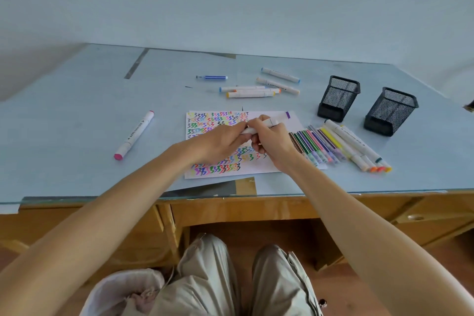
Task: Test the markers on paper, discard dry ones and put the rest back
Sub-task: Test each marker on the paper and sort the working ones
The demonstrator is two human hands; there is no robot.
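Observation:
Both my hands hold one white marker with a purple end cap (278, 118) over the paper (287, 161), which is covered in coloured zigzag test marks. My left hand (220, 141) grips the marker's near end. My right hand (272, 138) curls round its middle. A row of several thin and thick markers (338, 146) lies just right of the paper. Several white markers (252, 91) lie loose behind the paper. A pink-capped marker (134, 134) lies alone to the left.
Two black mesh pen holders (338, 97) (391, 110) stand at the right back. A small blue pen (213, 77) lies farther back. A white-lined waste bin (120, 290) sits on the floor by my left knee, below the desk's glass edge (77, 200).

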